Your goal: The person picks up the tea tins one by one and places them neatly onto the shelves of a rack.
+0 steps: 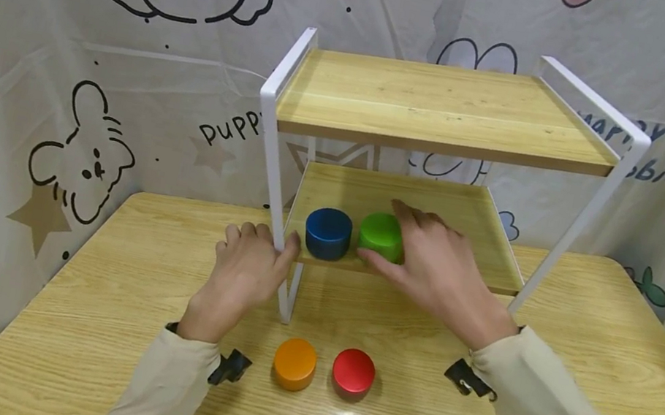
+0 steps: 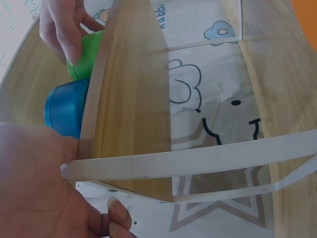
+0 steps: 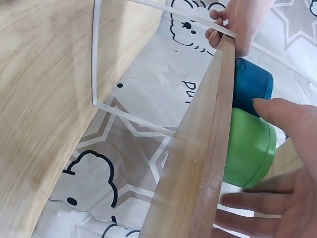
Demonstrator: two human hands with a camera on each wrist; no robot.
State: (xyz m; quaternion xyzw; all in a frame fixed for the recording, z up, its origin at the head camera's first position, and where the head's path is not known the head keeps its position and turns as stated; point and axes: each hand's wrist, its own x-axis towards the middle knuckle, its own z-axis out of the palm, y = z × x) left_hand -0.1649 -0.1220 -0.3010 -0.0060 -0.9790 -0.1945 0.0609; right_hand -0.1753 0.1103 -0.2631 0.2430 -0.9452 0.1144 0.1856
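Observation:
On the lower board of a two-tier shelf point(image 1: 457, 107), a green round lidded tin point(image 1: 381, 237) stands at the front edge. My right hand point(image 1: 438, 267) holds it, with the thumb on its near side and the fingers round the far side; the right wrist view also shows this hand point(image 3: 292, 168) about the tin point(image 3: 250, 148). Just left of it is a blue round tin point(image 1: 328, 234), untouched. My left hand point(image 1: 249, 263) grips the shelf's white left front post point(image 1: 271, 174) where the lower board meets it. In the left wrist view part of that hand point(image 2: 39, 178) covers the post's end.
An orange tin point(image 1: 294, 364) and a red tin point(image 1: 353, 374) stand side by side on the wooden table point(image 1: 82, 341), in front of the shelf. Behind hangs a printed cloth point(image 1: 195, 79). The upper board overhangs the lower one.

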